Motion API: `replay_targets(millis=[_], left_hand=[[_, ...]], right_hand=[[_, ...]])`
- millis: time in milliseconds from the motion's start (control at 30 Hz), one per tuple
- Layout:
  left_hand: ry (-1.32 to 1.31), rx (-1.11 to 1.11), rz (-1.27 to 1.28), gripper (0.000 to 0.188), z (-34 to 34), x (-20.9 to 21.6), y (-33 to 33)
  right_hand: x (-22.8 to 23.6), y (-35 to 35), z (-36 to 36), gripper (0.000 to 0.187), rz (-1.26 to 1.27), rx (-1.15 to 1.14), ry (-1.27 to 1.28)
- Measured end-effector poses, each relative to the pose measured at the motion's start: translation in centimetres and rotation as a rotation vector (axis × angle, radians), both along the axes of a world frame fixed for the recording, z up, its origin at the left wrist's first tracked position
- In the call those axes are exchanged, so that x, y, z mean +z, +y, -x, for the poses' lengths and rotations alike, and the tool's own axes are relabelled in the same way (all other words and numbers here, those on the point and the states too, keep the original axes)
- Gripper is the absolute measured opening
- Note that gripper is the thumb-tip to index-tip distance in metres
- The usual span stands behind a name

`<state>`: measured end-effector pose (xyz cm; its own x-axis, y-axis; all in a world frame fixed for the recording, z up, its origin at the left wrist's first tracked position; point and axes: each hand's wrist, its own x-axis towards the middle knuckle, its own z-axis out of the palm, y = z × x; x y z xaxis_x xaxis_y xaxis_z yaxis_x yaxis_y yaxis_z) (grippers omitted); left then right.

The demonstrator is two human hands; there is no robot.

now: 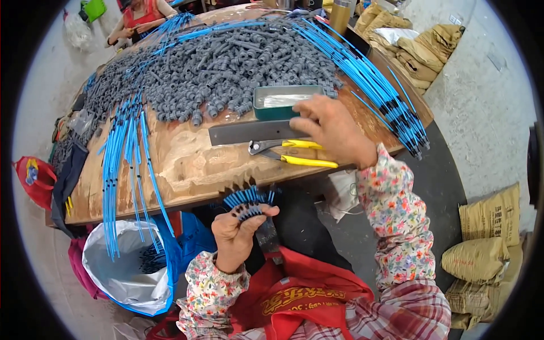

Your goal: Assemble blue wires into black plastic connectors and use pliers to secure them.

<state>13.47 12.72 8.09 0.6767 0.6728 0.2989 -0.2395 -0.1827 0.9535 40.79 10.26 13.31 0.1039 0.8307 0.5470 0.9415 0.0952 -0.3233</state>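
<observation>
In my left hand (235, 235), thumb and fingers close round a fanned bundle of thin blue tubes with black ends (249, 198), just off the table's near edge. My right hand (334, 127) hovers at a green tin (269, 113), its thumb and forefinger apart and nothing visible between them. Thin white strips (286, 100) fill the tin. Under that hand's fingers lie a flat grey metal bar (243, 132) and pincers with yellow handles (309, 163).
Grey ribbed plastic fittings (226, 68) are heaped across the wooden table (187, 164). Long blue tubes lie in bunches left (122, 147) and right (362, 68). A white-lined blue bag (127, 283) stands lower left. Sacks (476, 260) line the right wall. Another person (141, 17) sits opposite.
</observation>
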Motion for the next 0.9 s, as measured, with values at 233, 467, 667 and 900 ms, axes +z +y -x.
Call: replay_targets(millis=[233, 467, 667, 900], left_hand=[[-0.122, -0.062, 0.233, 0.014, -2.5, -0.3, 1.6], [-0.113, -0.093, 0.310, 0.016, -2.9, 0.0, 2.1], [-0.131, -0.044, 0.356, 0.017, -3.7, 0.1, 2.9], [-0.063, -0.084, 0.410, 0.019, -4.2, 1.1, 3.0]], right_hand=[[-0.5, 6.3, -3.5, 0.015, 0.183, -0.158, -0.069], [-0.5, 8.5, -3.8, 0.016, 0.454, -0.236, -0.114], [-1.0, 7.7, -4.7, 0.014, 0.270, -0.149, -0.255], [-1.8, 6.7, -4.6, 0.007, -0.078, -0.099, -0.144]])
